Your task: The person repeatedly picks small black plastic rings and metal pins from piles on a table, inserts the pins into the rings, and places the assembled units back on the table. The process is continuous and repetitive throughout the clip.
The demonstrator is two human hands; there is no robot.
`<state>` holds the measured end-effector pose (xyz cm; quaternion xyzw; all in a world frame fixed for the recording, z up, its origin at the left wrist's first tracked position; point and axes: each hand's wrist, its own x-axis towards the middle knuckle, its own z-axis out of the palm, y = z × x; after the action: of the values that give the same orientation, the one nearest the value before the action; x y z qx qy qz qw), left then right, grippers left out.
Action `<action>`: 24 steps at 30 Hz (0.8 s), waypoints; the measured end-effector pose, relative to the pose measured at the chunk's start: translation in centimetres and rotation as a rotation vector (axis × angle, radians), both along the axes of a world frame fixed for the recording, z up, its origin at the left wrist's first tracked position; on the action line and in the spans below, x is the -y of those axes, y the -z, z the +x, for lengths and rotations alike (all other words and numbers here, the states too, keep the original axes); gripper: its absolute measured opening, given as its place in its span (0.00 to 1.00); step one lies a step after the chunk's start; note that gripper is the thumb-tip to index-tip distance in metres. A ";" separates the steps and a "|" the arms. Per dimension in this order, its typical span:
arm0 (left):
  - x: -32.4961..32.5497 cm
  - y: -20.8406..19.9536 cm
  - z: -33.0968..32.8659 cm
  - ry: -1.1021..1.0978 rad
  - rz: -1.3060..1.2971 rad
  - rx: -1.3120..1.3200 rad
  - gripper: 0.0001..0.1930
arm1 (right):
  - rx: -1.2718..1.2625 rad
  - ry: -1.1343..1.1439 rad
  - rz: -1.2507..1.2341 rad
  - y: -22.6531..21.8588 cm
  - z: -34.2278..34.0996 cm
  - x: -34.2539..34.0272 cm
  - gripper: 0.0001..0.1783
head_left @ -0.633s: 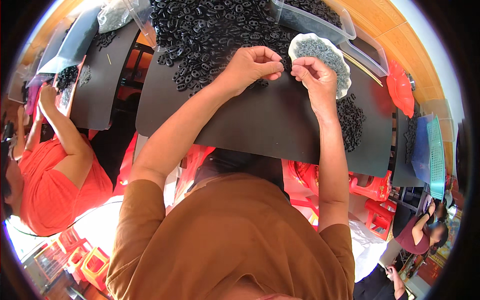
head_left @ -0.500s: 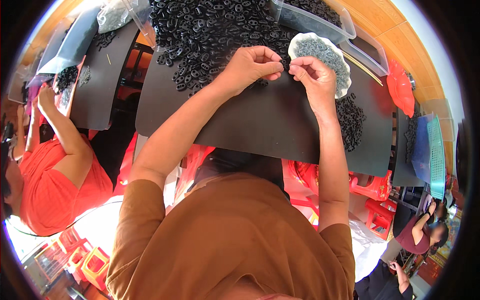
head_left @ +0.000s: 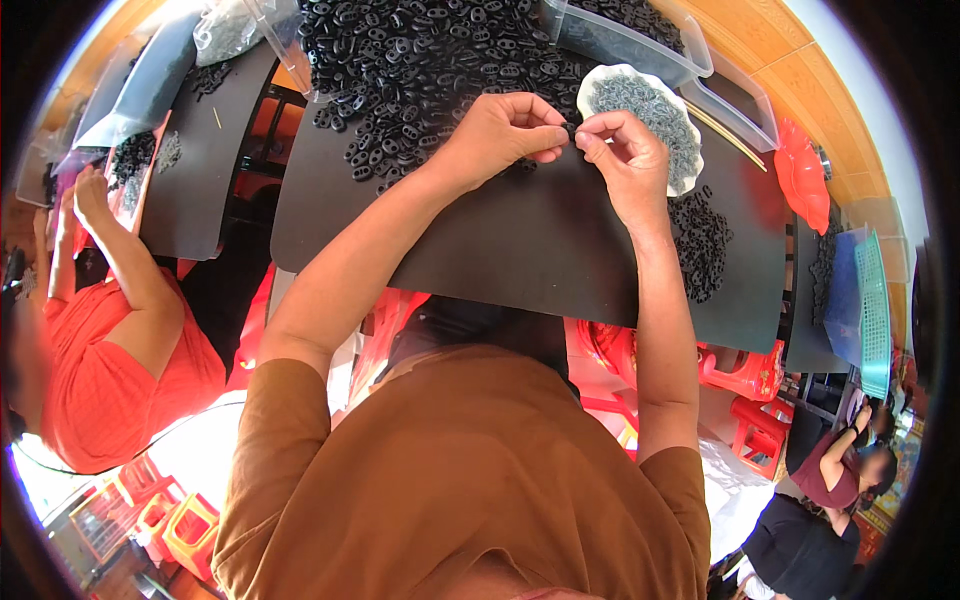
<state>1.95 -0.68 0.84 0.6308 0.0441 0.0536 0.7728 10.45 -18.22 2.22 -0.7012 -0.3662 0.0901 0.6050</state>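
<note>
While both hands meet just above the middle of the frame, the left hand (head_left: pixel 495 135) and the right hand (head_left: pixel 625 160) pinch one small black ring-shaped plastic piece (head_left: pixel 570 130) between thumb and fingertips, held just over the far part of the flat black mat (head_left: pixel 540 250). The piece is tiny and mostly hidden by the fingers, so how firmly it is gripped cannot be told. To my eye the main risk is a slip: if either pinch loosens, the piece would likely drop onto the mat or into the big heap of loose black ring pieces (head_left: pixel 420 70) at the upper centre, where it would be lost among identical ones. Just beside the right hand sits a shallow white scalloped dish of small grey parts (head_left: pixel 650 105); a careless sweep of that wrist could tip it and scatter its contents into the smaller pile of black pieces (head_left: pixel 700 245) at centre right, mixing the two kinds. Clear plastic bins (head_left: pixel 630 45) stand close behind at the upper right and could be nudged too. At the left edge, another person in a red shirt (head_left: pixel 110 360) works at a separate mat, well apart.
</note>
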 end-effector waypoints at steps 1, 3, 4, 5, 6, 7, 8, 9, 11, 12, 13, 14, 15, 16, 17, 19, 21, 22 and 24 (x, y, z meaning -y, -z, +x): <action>0.1 -0.1 -0.1 0.001 -0.006 0.006 0.06 | -0.002 0.003 0.011 0.0 0.1 0.0 0.03; 0.1 -0.1 -0.1 0.001 -0.010 0.009 0.06 | -0.010 0.000 0.026 0.0 0.1 0.0 0.03; 0.0 0.1 0.0 -0.001 -0.007 0.006 0.06 | -0.016 -0.007 0.031 0.0 0.0 0.0 0.03; 0.0 0.1 0.0 -0.004 -0.005 0.003 0.06 | -0.022 -0.014 0.036 -0.1 0.0 0.0 0.03; 0.0 0.2 0.1 -0.003 -0.005 0.003 0.06 | -0.020 -0.019 0.032 -0.1 0.0 0.0 0.03; 0.0 0.2 0.1 -0.002 -0.006 0.002 0.06 | -0.019 -0.025 0.028 -0.1 0.0 0.0 0.03; 0.1 0.2 0.0 -0.002 -0.006 0.002 0.06 | -0.018 -0.031 0.024 -0.1 0.0 0.0 0.03; 0.1 0.2 0.0 -0.001 -0.004 -0.001 0.06 | -0.017 -0.033 0.024 -0.1 0.0 0.0 0.03; 0.1 0.0 0.0 0.001 0.000 -0.006 0.06 | -0.016 -0.038 0.024 0.0 0.0 0.0 0.03; 0.1 0.0 0.0 0.003 -0.001 -0.004 0.06 | -0.009 -0.037 0.017 0.0 0.1 0.1 0.03; 0.1 -0.1 0.0 0.005 -0.002 -0.003 0.06 | -0.003 -0.036 0.011 0.1 0.2 0.1 0.03; 0.1 -0.1 0.0 0.007 -0.004 -0.001 0.07 | 0.003 -0.035 0.005 0.2 0.2 0.1 0.03; 0.1 -0.1 -0.1 0.007 0.013 0.000 0.06 | 0.042 -0.021 -0.013 0.2 0.2 0.1 0.03; 0.1 0.0 -0.1 0.007 0.029 0.001 0.06 | 0.080 -0.007 -0.031 0.1 0.1 0.1 0.04; 0.0 0.0 -0.1 0.007 0.046 0.002 0.06 | 0.119 0.007 -0.049 0.0 -0.1 0.1 0.04; 0.1 -0.1 -0.1 0.001 0.089 0.004 0.06 | 0.194 0.014 -0.053 -0.2 -0.4 -0.1 0.05; 0.1 0.0 -0.1 -0.001 0.113 0.004 0.06 | 0.276 0.010 -0.059 -0.4 -0.5 -0.1 0.05; 0.1 0.1 -0.1 0.000 0.116 0.002 0.06 | 0.319 0.001 -0.063 -0.5 -0.5 -0.1 0.05; 0.1 0.0 -0.1 0.005 0.120 -0.005 0.06 | 0.375 -0.017 -0.084 -0.6 -0.6 -0.1 0.05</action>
<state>1.81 -0.78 0.81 0.6762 0.0413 0.0527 0.7337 9.88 -18.12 2.81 -0.7271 -0.4745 -0.0220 0.4957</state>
